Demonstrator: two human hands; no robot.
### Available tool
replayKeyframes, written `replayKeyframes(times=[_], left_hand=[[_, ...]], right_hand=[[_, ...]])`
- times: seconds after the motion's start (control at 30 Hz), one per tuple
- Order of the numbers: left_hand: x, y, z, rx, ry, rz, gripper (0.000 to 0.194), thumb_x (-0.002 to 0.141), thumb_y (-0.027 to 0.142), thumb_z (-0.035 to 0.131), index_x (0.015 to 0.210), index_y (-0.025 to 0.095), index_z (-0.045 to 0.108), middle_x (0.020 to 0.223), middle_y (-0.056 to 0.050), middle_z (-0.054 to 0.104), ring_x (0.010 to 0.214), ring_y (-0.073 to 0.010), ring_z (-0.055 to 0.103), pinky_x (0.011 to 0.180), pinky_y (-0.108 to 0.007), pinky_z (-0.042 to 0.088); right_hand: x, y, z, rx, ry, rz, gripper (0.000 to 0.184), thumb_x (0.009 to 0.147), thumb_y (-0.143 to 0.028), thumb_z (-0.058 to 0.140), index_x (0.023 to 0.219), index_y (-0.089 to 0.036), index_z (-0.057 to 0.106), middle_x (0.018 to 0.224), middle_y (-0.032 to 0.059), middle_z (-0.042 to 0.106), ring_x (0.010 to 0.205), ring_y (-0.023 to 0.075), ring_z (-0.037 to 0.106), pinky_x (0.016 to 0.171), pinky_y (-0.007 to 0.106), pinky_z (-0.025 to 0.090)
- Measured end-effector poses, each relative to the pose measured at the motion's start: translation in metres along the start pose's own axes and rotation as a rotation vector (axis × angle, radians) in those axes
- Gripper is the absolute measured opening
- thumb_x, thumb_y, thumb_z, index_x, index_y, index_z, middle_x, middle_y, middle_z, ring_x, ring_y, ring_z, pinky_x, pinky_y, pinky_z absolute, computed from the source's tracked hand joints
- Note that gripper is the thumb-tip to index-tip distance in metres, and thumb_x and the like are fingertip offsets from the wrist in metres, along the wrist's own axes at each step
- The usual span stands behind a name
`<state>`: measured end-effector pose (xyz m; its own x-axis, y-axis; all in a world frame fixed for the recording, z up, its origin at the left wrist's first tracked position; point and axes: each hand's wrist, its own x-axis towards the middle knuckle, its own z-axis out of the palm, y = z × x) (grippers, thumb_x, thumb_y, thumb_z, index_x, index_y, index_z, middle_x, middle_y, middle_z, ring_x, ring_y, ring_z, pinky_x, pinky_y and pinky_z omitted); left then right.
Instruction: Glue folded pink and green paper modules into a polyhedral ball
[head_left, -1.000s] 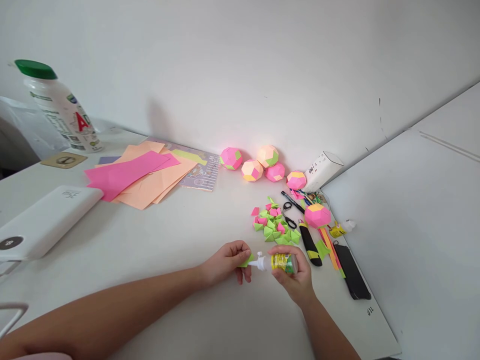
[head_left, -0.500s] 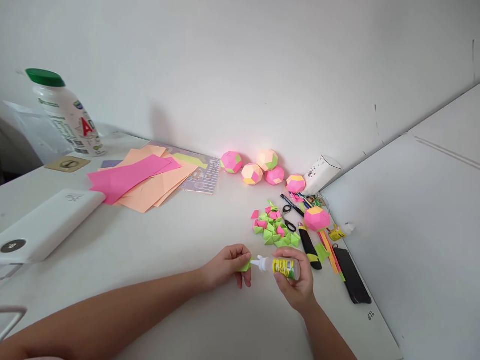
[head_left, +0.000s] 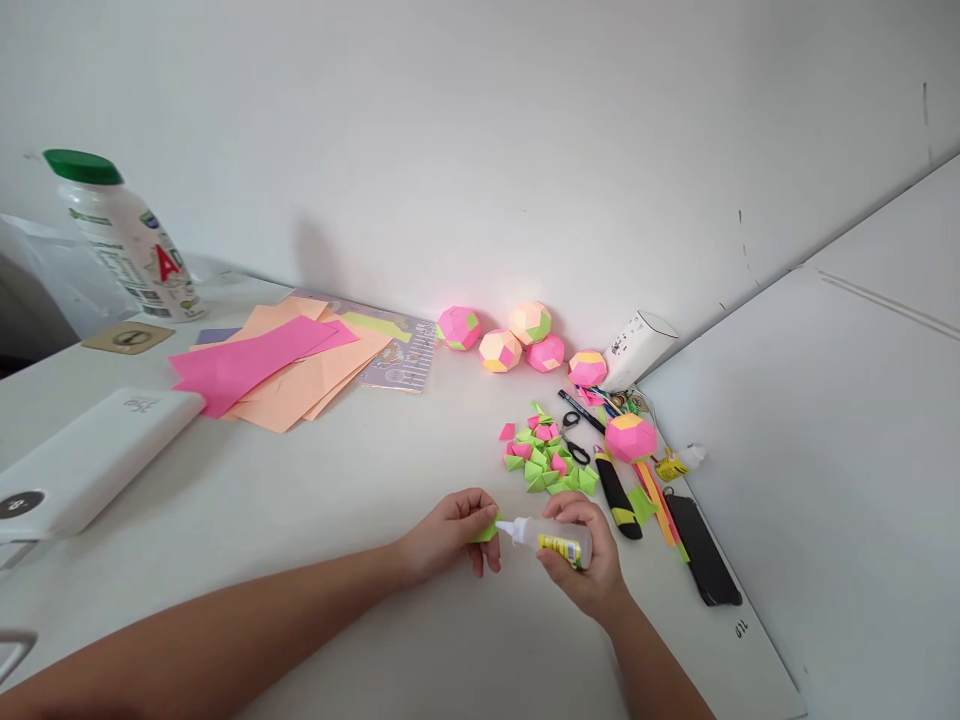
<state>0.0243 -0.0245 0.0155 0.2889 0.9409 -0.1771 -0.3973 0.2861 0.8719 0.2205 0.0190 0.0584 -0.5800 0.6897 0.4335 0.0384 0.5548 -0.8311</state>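
Observation:
Between thumb and fingers, my left hand (head_left: 457, 530) pinches a small folded green paper piece (head_left: 487, 531). My right hand (head_left: 596, 565) is wrapped round a clear glue bottle (head_left: 555, 538) with a yellow label. The bottle lies nearly level, its white nozzle pointing left at the green piece. The tip meets or nearly meets the paper; I cannot tell if glue is coming out. Just beyond my hands is a pile of folded green and pink paper pieces (head_left: 541, 455).
Several faceted paper balls (head_left: 458, 328) sit along the wall. To the right lie scissors (head_left: 576, 437), a box cutter (head_left: 619, 498), a second glue bottle (head_left: 680, 461) and a black phone (head_left: 703, 550). Paper sheets (head_left: 285, 370), a white power bank (head_left: 97, 455) and a green-capped bottle (head_left: 135, 240) stand left.
The glue bottle has rolled a little in my right hand, so its label sits lower. Its nozzle stays at the green piece. The view has shifted slightly.

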Motion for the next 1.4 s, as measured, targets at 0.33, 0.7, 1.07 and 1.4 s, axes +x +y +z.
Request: replayKeyframes(times=[0.33,0.7,1.07,1.4], left_hand=[[-0.0025,0.0029,0.0019,0.029,-0.042,-0.002,0.038,0.078,0.054,0.056,0.076,0.019,0.044,0.057,-0.002,0.064,0.055,-0.0169,0.062,0.047,-0.026,0.045],[-0.0009,0.0027,-0.0002,0.012,-0.057,-0.012,0.037,0.078,0.053,0.057,0.076,0.018,0.046,0.058,-0.003,0.065,0.057,-0.0184,0.064,0.047,-0.027,0.045],[-0.0015,0.0059,0.0016,0.010,-0.067,-0.024,0.039,0.076,0.055,0.058,0.075,0.018,0.044,0.059,-0.003,0.067,0.058,-0.0189,0.065,0.048,-0.027,0.045],[-0.0020,0.0031,0.0001,0.041,-0.101,-0.016,0.039,0.078,0.055,0.056,0.076,0.018,0.044,0.058,-0.003,0.066,0.057,-0.0171,0.063,0.048,-0.027,0.045]], right_hand=[[-0.0017,-0.0006,-0.0031,0.223,0.003,0.161,0.032,0.075,-0.015,0.065,0.099,-0.027,0.049,0.098,0.0045,0.052,0.083,0.0170,0.050,0.064,0.027,0.044],[-0.0001,-0.0018,-0.0028,0.173,0.010,0.085,0.031,0.079,-0.017,0.063,0.105,-0.029,0.052,0.102,0.0063,0.055,0.097,0.0210,0.051,0.076,0.033,0.046],[0.0028,-0.0026,-0.0014,0.046,-0.096,0.069,0.028,0.071,-0.037,0.071,0.094,-0.026,0.060,0.097,0.0066,0.052,0.089,0.0238,0.052,0.075,0.038,0.045],[-0.0023,-0.0010,0.0017,0.051,0.026,0.327,0.029,0.075,-0.035,0.066,0.099,-0.023,0.056,0.064,-0.0031,0.044,0.051,0.0114,0.040,0.047,0.023,0.034]])
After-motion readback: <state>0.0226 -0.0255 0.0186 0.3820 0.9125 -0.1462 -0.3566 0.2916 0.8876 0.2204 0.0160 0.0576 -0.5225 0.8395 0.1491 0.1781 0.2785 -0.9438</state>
